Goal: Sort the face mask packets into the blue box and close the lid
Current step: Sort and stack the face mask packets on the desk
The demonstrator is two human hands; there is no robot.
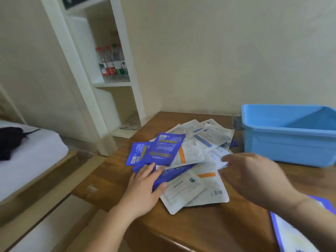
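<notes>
Under my left hand (145, 186) I see glossy purple foil packets (163, 150) and white, slick-looking packets (196, 188) on a smooth, varnished wooden table (209, 224). Beyond my right hand (254, 175) stands a smooth, matt blue plastic box (291, 142).

Single head-worn view, forward and down, close over the wooden table (209, 224).
</notes>
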